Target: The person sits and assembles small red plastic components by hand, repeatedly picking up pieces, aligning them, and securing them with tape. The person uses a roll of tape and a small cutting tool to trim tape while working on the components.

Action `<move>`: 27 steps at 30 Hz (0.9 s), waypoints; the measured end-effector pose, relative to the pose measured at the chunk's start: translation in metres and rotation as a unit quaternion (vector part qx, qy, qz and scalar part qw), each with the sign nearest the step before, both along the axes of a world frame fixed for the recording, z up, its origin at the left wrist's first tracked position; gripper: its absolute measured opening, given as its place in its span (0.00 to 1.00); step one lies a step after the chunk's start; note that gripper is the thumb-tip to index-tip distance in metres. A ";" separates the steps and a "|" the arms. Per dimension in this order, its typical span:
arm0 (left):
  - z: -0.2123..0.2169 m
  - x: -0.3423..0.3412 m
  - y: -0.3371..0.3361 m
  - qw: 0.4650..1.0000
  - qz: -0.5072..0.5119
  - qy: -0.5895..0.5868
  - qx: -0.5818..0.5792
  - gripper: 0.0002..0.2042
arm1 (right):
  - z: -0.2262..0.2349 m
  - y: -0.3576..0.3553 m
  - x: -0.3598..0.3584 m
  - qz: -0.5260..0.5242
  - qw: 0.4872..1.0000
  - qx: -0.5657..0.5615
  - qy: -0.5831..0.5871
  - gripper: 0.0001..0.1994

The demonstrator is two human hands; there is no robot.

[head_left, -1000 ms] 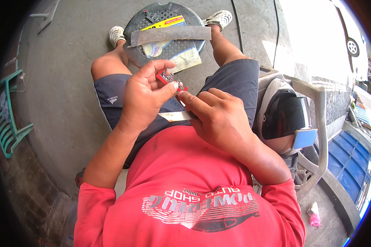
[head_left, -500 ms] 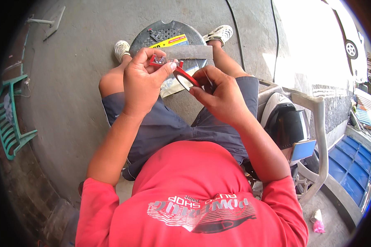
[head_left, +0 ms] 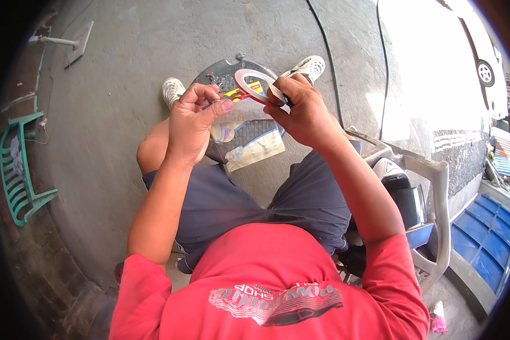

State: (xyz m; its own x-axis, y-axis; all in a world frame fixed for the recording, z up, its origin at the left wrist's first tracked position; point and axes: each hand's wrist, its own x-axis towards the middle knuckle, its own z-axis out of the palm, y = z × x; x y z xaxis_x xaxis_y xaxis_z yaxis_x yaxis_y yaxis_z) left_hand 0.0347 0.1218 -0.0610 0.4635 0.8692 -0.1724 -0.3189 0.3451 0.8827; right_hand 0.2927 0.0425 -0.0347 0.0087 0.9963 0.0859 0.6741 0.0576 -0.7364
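Observation:
My left hand (head_left: 191,122) pinches a small piece, mostly covered by the fingers, with red showing along it. My right hand (head_left: 301,110) grips a roll of tape (head_left: 245,75), a thin white ring with red on its edge, tilted up between the hands. A red strip (head_left: 241,97) spans from the roll to my left fingers. A dark object with a pale flat part (head_left: 276,92) also sits in my right hand; its kind is unclear. Beneath the hands stands a round dark stool (head_left: 205,72) bearing a yellow packet (head_left: 257,86) and small dark bits (head_left: 214,79).
A clear printed plastic bag (head_left: 256,152) hangs over the stool's near side. To my right are a pale plastic chair (head_left: 441,198) and a black-and-white object (head_left: 403,195). A green chair (head_left: 20,170) is at far left. Dark cables (head_left: 330,51) cross the floor.
The tape roll has turned and risen, its ring now facing up. My hands have moved slightly. The grey flat plate seen beyond my hands no longer shows, and the bag is more exposed.

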 end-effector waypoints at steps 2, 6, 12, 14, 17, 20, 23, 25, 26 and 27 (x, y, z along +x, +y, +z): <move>-0.003 -0.002 0.003 1.000 -0.020 0.000 0.018 0.12 | -0.011 0.010 0.006 0.021 0.999 0.048 -0.016 0.14; -0.009 -0.001 0.015 0.994 -0.042 0.067 0.072 0.12 | -0.029 0.028 0.019 0.051 0.991 0.077 -0.100 0.14; -0.015 0.014 0.015 0.998 0.025 0.041 0.037 0.13 | -0.034 0.040 0.013 0.086 0.994 0.054 -0.047 0.14; -0.019 0.013 0.013 0.999 0.010 0.004 0.033 0.14 | -0.044 0.041 0.016 0.067 0.996 0.044 -0.038 0.14; -0.017 0.005 0.021 0.986 -0.070 0.068 0.134 0.15 | -0.047 0.044 0.027 0.052 0.996 0.025 -0.065 0.13; -0.006 0.003 0.027 0.969 -0.110 0.105 0.196 0.15 | -0.043 0.051 0.034 0.069 0.994 0.052 -0.070 0.13; -0.004 0.006 0.026 0.956 -0.071 0.142 0.248 0.13 | -0.032 0.056 0.035 0.089 0.991 0.047 -0.090 0.13; -0.003 0.008 0.024 0.948 -0.042 0.154 0.275 0.13 | -0.025 0.058 0.034 0.096 0.990 0.038 -0.097 0.13; -0.003 0.009 0.022 0.943 -0.028 0.161 0.289 0.13 | -0.022 0.058 0.033 0.097 0.990 0.046 -0.093 0.14; -0.004 0.009 0.021 0.938 -0.008 0.170 0.303 0.12 | -0.018 0.056 0.031 0.097 0.990 0.054 -0.089 0.15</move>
State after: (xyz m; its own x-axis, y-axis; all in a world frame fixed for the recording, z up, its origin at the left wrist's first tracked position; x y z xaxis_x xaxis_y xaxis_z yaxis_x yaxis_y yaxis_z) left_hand 0.0438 0.1432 -0.0654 0.4852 0.8485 0.2115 0.0176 -0.2513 0.9678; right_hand 0.3240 0.0989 -0.0527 -0.2076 0.9626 0.1741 0.7610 0.2707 -0.5895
